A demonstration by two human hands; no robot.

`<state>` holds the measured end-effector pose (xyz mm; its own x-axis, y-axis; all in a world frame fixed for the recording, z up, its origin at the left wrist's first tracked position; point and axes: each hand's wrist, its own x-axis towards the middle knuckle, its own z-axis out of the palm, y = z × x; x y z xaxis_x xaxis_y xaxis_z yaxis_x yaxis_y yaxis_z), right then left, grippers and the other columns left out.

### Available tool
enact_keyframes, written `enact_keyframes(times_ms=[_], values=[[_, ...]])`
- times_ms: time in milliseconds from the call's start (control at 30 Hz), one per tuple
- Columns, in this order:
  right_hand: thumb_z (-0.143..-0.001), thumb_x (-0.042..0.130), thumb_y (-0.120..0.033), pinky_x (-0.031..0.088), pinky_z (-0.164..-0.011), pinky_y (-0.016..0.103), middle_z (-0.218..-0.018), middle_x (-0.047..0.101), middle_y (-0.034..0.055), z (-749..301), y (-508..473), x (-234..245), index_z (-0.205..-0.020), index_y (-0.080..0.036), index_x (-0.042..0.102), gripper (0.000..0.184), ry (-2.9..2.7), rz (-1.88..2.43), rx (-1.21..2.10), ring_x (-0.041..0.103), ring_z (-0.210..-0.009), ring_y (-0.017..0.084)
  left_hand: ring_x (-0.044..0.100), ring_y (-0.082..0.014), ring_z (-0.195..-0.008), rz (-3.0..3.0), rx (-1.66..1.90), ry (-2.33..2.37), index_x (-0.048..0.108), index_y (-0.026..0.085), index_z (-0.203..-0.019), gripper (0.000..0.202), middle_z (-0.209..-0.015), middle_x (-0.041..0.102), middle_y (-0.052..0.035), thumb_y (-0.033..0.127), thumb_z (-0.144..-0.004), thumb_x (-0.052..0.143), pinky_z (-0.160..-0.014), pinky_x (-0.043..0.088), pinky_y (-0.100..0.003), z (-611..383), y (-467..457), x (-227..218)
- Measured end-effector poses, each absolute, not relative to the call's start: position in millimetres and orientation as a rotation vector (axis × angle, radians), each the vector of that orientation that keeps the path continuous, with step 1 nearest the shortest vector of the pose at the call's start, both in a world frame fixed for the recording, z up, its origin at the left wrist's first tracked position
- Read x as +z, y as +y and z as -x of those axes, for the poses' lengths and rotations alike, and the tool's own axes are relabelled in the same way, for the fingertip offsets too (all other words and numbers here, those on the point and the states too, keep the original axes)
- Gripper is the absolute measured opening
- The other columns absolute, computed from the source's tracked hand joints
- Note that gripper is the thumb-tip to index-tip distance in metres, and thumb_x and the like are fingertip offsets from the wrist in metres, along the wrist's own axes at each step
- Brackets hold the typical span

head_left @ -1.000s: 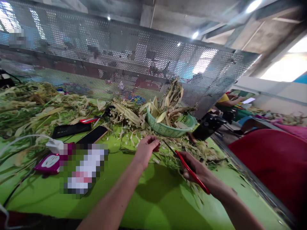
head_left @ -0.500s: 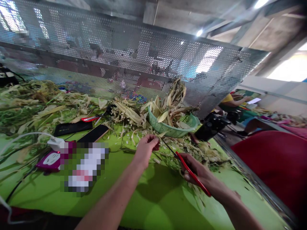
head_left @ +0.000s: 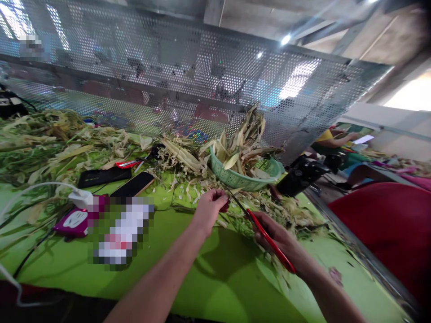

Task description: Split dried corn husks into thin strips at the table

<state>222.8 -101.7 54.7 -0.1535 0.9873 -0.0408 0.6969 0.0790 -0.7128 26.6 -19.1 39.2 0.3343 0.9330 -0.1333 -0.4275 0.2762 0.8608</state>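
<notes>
My right hand [head_left: 278,235] is wrapped round a pair of red-handled scissors [head_left: 271,244]. Their dark blades slant up and left, with the tips close to the fingers of my left hand [head_left: 212,207]. Those left fingers are pinched together, and whatever they may hold is too small to make out. Just beyond both hands stands a green plastic basket [head_left: 235,179] with dry corn husks [head_left: 244,148] inside and rising above its rim. Husk scraps [head_left: 188,190] are strewn over the green table [head_left: 161,255] around it.
At the left lie a purple power strip [head_left: 76,222] with a white charger [head_left: 81,198], two dark phones, a red cutter [head_left: 128,164] and a heap of husks [head_left: 43,148]. A perforated metal screen [head_left: 161,80] runs behind. A red chair [head_left: 380,224] and another person [head_left: 332,139] are to the right.
The view has shifted slightly, so most things sit a little farther right. A pale strip of husk at my left fingertips no longer shows. My right hand keeps its grip on the scissors.
</notes>
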Motion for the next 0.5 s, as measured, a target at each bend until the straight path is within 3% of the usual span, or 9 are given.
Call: enact_keyframes(times_ms=[133, 500], values=[[-0.089, 0.051, -0.047, 0.048, -0.079, 0.035, -0.102, 0.063, 0.0065, -224.4, -101.5, 51.5, -0.132, -0.027, 0.049, 0.047, -1.912, 1.644, 0.845, 0.058, -0.096, 0.026, 0.053, -0.0115, -0.063, -0.826, 1.035, 0.742, 0.060, 0.014, -0.075, 0.019, -0.071, 0.058, -0.0017, 0.029, -0.071, 0.071, -0.069, 0.045, -0.029, -27.2, -19.3, 39.8], [-0.089, 0.050, -0.050, 0.047, -0.068, 0.029, -0.085, 0.059, 0.0039, -221.2, -102.8, 52.8, -0.128, -0.023, 0.051, 0.047, -1.893, 1.641, 0.868, 0.058, -0.080, 0.020, 0.054, -0.0118, -0.063, -0.803, 1.022, 0.737, 0.061, 0.014, -0.072, 0.020, -0.071, 0.058, -0.0019, 0.029, -0.068, 0.074, -0.070, 0.045, -0.030, -25.2, -21.0, 43.9]])
